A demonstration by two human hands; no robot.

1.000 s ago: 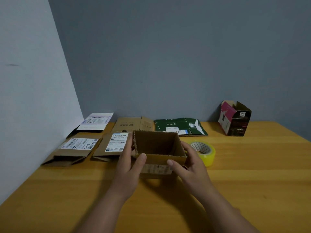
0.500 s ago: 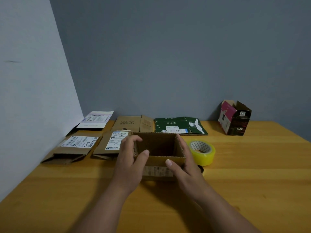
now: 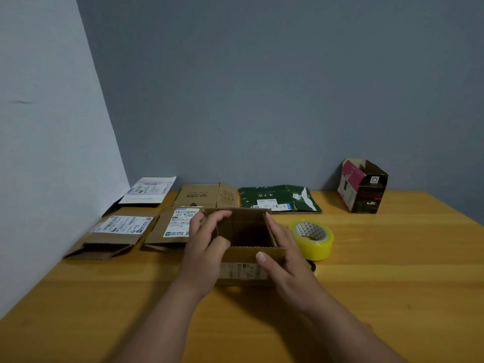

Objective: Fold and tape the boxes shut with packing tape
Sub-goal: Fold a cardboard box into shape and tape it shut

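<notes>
Right between the two hands sits the open cardboard box [image 3: 246,254], upright on the wooden worktop [image 3: 392,297], its top wide open and the dark inside showing. The left hand [image 3: 207,247] is clamped on the box's left wall, fingers curled over the rim at the far left corner and the thumb hooked down inside. The right hand [image 3: 281,255] lies along the right wall with fingers stretched forward against the cardboard and the thumb pressing on the near face, just above a worn white label; whether those fingers hook over the edge I cannot tell. The hands are apart, one on each side, the box held between them. Just beyond the right hand, close to the box's right side, a roll of clear packing tape [image 3: 311,239] lies flat, yellowish with a patterned core. Past the left hand, a flattened brown box with a shipping label [image 3: 170,229] lies partly behind the fingers, and further left another flattened labelled box [image 3: 115,235] lies near the wall. Beyond those, along the back edge, come a white-labelled flat pack [image 3: 149,191], a plain brown flattened carton [image 3: 207,196] and a green flattened package [image 3: 280,199]. Well off beyond the right hand stands a pink and black carton [image 3: 362,187], top open.
</notes>
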